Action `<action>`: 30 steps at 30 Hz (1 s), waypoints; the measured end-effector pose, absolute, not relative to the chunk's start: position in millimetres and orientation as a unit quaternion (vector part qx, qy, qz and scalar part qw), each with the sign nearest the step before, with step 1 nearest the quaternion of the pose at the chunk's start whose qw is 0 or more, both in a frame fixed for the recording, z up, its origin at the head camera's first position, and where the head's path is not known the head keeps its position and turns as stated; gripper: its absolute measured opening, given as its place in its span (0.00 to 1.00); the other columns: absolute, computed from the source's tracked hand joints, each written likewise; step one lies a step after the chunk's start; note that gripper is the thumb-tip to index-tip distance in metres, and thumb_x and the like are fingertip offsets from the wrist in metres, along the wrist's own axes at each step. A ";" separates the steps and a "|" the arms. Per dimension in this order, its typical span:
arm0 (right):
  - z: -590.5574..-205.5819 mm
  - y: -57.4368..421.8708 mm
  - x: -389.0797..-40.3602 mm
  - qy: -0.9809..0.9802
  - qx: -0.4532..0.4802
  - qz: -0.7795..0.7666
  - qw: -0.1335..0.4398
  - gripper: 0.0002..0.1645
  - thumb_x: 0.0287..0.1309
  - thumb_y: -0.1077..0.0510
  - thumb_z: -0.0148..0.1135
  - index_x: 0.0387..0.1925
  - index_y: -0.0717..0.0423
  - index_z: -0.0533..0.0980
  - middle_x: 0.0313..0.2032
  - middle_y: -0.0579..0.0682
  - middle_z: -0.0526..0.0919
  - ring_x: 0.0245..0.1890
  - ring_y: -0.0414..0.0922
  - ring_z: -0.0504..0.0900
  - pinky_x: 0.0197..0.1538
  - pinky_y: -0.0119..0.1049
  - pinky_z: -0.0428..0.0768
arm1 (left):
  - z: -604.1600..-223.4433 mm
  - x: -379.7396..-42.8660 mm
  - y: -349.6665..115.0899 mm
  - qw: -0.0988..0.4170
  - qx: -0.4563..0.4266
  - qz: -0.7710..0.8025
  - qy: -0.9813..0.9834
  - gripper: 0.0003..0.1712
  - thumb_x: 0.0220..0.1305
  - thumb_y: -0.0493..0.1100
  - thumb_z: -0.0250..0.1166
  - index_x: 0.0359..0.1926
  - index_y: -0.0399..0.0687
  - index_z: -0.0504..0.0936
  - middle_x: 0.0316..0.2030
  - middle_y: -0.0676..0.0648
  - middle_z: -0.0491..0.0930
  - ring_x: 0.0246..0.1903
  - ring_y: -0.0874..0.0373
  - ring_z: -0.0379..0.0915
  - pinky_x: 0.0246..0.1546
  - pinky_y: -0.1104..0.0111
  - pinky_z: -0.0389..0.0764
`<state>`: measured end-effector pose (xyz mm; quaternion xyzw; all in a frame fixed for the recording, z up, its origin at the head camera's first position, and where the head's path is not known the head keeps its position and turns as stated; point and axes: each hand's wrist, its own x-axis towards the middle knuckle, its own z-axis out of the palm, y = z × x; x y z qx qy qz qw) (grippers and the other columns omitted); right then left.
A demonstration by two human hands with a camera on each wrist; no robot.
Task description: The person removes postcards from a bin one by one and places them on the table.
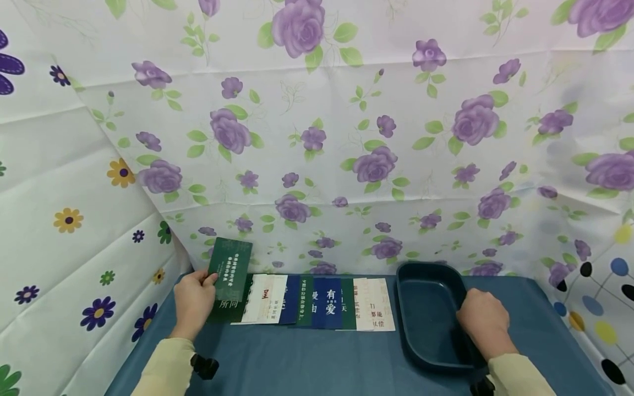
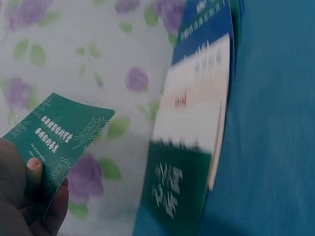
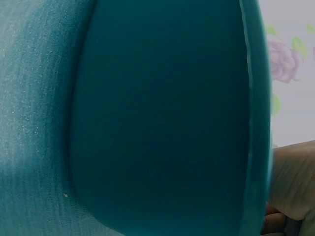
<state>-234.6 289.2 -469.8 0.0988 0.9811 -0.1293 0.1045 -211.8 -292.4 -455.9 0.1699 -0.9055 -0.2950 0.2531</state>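
Between thumb and fingers, my left hand pinches a dark green card printed with white lettering. It is held up over the left end of a row of overlapping cards in green, blue and cream. In the left wrist view, the held card stands apart from the row, whose nearest piece is another green card. At the right, my right hand grips the right side of a dark teal rectangular tray with rounded corners. Nothing lies inside the tray; the right fingers are mostly hidden.
A blue cloth covers the table. Behind it rises a white curtain with purple roses, and another flowered sheet closes off the left side. A dotted sheet borders the right. The tray's left rim stands close to the row's cream end card.
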 end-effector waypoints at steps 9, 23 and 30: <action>-469.9 291.9 -233.6 0.980 0.103 -0.132 0.108 0.13 0.57 0.56 0.57 0.33 0.65 0.78 0.27 0.63 0.80 0.20 0.51 0.75 0.19 0.45 0.71 | -470.8 -212.1 -329.8 0.200 0.185 -0.298 -0.915 0.17 0.65 0.42 0.58 0.48 0.34 0.81 0.42 0.32 0.82 0.27 0.49 0.79 0.19 0.65 0.71; -474.6 291.2 -229.8 0.981 0.097 -0.143 0.090 0.13 0.59 0.58 0.54 0.22 0.59 0.76 0.18 0.57 0.76 0.18 0.50 0.73 0.18 0.42 0.68 | -506.8 -213.9 -352.7 0.145 0.202 -0.293 -0.923 0.20 0.64 0.43 0.60 0.16 0.41 0.76 0.06 0.52 0.60 0.08 0.59 0.56 0.10 0.68 0.57; -475.4 289.2 -228.4 0.982 0.099 -0.143 0.076 0.12 0.59 0.58 0.54 0.23 0.60 0.76 0.18 0.56 0.75 0.18 0.50 0.73 0.17 0.42 0.68 | -513.6 -218.1 -356.1 0.123 0.215 -0.281 -0.927 0.27 0.64 0.43 0.59 0.10 0.50 0.59 0.08 0.53 0.51 0.08 0.59 0.46 0.10 0.69 0.52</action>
